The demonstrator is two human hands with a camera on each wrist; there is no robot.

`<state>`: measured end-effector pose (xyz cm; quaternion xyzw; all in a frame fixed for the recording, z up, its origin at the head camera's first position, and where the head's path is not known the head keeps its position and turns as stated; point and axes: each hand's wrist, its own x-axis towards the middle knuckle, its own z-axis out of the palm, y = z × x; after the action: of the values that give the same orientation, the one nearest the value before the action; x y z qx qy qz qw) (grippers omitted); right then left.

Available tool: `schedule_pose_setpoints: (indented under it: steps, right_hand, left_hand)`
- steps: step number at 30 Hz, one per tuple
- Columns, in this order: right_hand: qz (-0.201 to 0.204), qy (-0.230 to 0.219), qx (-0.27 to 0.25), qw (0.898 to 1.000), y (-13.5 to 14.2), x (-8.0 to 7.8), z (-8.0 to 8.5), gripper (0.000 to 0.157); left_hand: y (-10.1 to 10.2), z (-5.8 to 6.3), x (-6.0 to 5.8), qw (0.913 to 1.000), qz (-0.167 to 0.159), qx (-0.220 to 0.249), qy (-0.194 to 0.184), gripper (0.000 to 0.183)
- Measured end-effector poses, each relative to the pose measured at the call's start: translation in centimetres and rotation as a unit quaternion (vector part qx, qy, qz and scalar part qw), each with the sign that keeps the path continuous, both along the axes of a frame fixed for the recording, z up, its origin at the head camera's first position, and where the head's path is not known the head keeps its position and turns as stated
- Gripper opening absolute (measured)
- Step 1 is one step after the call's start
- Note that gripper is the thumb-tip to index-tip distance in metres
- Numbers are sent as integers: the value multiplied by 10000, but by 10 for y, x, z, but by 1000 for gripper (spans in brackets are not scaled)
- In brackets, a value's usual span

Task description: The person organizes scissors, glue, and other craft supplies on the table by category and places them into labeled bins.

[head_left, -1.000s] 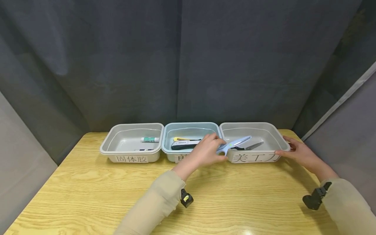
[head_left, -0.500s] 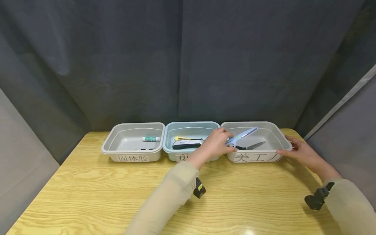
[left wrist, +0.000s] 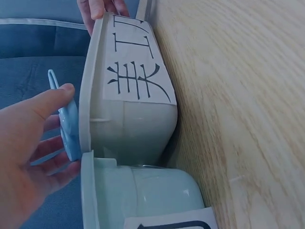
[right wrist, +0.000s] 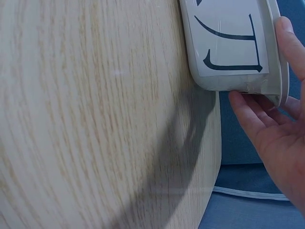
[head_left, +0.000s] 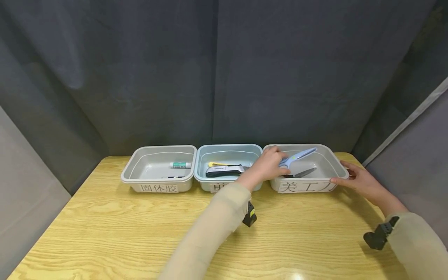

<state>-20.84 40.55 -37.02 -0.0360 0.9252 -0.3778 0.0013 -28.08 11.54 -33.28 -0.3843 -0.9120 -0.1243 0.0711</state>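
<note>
My left hand (head_left: 267, 163) pinches a pair of light blue scissors (head_left: 299, 155) by the handle end, over the left part of the right grey bin (head_left: 327, 147). The blades point right and slightly back. In the left wrist view the scissors (left wrist: 70, 126) stand beside the bin's rim, the thumb on the near side and fingers behind. My right hand (head_left: 360, 184) holds the same bin at its right front corner, thumb on the rim and fingers beneath it (right wrist: 271, 112). Inside that bin lies a black-handled tool with a dark pointed blade (head_left: 305, 172), its handle partly hidden.
A pale blue bin (head_left: 229, 147) stands in the middle, holding a black-and-white utility knife (head_left: 224, 171) and a yellow one (head_left: 217, 164). At left, a grey bin (head_left: 140, 165) holds a green-and-white glue stick (head_left: 180, 165) and a dark blue stick (head_left: 175, 177). Dark curtain hangs behind.
My left hand has moved right with the scissors, from over the middle bin's edge to over the right bin. The right hand has kept its hold on the bin.
</note>
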Motion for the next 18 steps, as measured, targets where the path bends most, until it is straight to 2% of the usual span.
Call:
schedule_pose_setpoints:
  steps: [6, 12, 18]
  right_hand:
    - [-74, -1, 140, 9999, 1, -1, -1, 84]
    - [-85, 11, 171, 9998, 2, 0, -2, 86]
    - [-67, 15, 47, 10000, 1, 1, -2, 84]
  left_hand:
    - [9, -2, -7, 9997, 169, -170, -6, 49]
    - [16, -5, -8, 9984, 341, -458, -60, 49]
    - [21, -7, -11, 9966, 400, -706, 109, 50]
